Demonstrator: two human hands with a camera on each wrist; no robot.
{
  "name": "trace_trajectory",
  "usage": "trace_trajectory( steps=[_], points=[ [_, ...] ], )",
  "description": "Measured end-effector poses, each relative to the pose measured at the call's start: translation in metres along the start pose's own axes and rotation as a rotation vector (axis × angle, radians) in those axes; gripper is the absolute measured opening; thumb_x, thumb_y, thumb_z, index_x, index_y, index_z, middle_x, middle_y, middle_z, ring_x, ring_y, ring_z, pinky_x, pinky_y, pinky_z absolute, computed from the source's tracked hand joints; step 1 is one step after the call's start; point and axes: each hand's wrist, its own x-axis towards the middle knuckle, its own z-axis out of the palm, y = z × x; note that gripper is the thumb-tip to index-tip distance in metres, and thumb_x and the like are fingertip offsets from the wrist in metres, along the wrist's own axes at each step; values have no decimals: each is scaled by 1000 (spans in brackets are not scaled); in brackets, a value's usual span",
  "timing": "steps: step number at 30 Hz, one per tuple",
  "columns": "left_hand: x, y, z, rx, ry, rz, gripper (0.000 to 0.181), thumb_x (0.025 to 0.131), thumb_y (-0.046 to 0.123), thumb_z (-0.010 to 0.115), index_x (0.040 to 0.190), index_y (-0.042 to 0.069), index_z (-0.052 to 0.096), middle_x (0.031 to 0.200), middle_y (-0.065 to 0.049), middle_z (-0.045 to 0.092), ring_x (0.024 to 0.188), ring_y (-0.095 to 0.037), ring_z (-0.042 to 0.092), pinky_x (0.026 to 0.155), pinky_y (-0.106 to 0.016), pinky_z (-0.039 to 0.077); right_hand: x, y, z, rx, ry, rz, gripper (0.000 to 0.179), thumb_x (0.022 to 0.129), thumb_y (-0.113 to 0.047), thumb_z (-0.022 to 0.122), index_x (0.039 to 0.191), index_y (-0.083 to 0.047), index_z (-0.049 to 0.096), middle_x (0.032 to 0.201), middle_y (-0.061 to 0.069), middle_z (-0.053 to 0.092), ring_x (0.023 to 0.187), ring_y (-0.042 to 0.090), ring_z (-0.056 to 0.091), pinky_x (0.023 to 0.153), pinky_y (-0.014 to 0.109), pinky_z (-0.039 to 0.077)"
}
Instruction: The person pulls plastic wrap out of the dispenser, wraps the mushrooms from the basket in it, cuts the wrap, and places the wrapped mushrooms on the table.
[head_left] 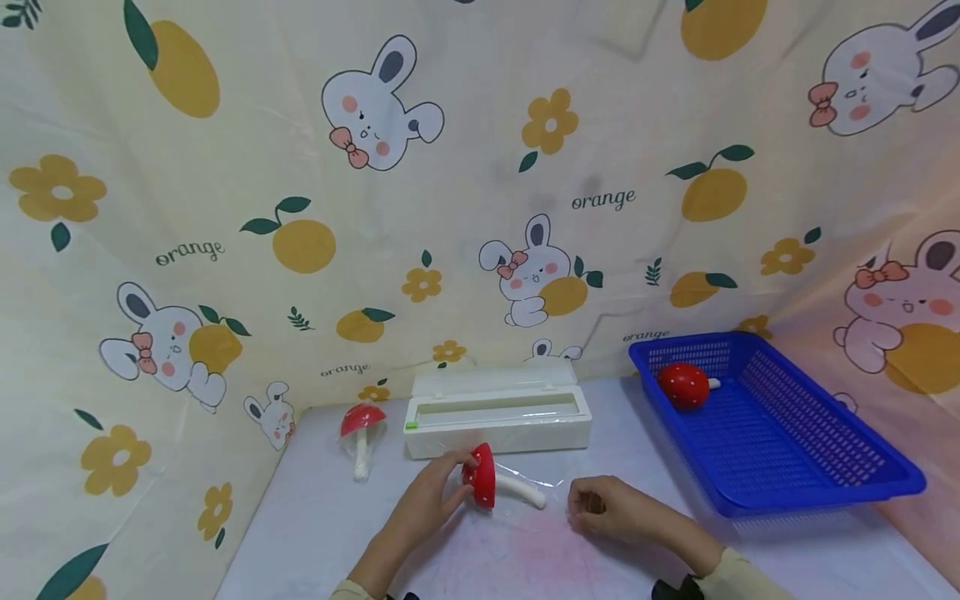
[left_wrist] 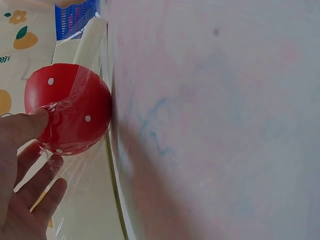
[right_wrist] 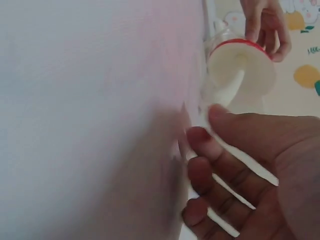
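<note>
My left hand [head_left: 435,492] grips the red, white-dotted cap of a toy mushroom [head_left: 483,479], which lies on its side with its white stem toward the right. Clear plastic film [left_wrist: 65,107] clings over the cap under my left thumb and spreads past the stem in the head view. Just beyond the film's right end is my right hand [head_left: 611,508], its fingers loosely bent. In the right wrist view a gap shows between its thumb and forefinger, with nothing visible held. That view also shows the cap's pale underside [right_wrist: 265,67] facing the right hand.
Behind the hands stands a white cling film dispenser [head_left: 495,433] with its lid raised. A second mushroom [head_left: 362,421], wrapped in film, is to its left. The blue basket [head_left: 817,500] at the right contains another red mushroom [head_left: 682,386]. A patterned cloth [head_left: 450,192] hangs behind the table.
</note>
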Motion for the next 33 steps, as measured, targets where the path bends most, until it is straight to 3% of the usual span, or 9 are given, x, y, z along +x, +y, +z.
trace_trajectory(
  steps=[9,14,24,33],
  points=[
    [-2,-1,1,11,22,24,53,94,11,84,136,29,58,153,4,60,140,-20,58,115,-47,49,24,-8,4,9,202,-87,14,98,-11,78,96,-19,67,83,-12,63,75,2,57,63,23,50],
    [-1,1,2,17,15,10,53,94,11,84,135,31,58,148,6,62,139,-19,59,115,-47,50,41,-13,9,-22,271,-72,14,97,-9,79,95,-17,68,83,-11,64,75,2,57,63,23,51],
    [1,1,4,27,11,-2,53,93,12,85,135,31,58,142,8,64,136,-17,60,113,-45,51,71,-9,22,-8,292,-12,14,96,-4,79,95,-13,68,86,-6,66,79,6,58,68,23,53],
    [2,2,3,10,16,-3,54,93,11,85,135,30,57,142,6,63,136,-18,60,113,-45,51,77,-8,31,4,328,63,22,94,0,80,97,-9,60,84,-4,64,76,7,57,65,22,51]
  ],
)
